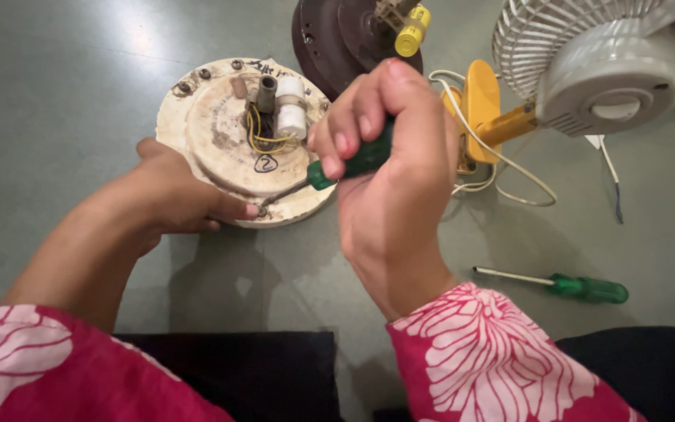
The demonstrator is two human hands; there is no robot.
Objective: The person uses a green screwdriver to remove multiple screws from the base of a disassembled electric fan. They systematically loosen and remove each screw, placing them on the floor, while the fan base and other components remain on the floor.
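Observation:
A round cream-coloured fan motor housing (220,133) lies on the grey floor, with yellow wires and a white cylinder at its centre. My left hand (173,195) grips its near-left rim, thumb lying on the edge. My right hand (388,164) is closed around a green-handled screwdriver (353,162). The screwdriver's metal shaft slants down-left, and its tip meets the housing's rim right by my left thumb.
A dark brown round motor part (337,39) with a yellow knob lies behind. A small grey table fan (603,70) on a yellow stand with a white cord lies at right. A second green screwdriver (564,285) rests on the floor at lower right.

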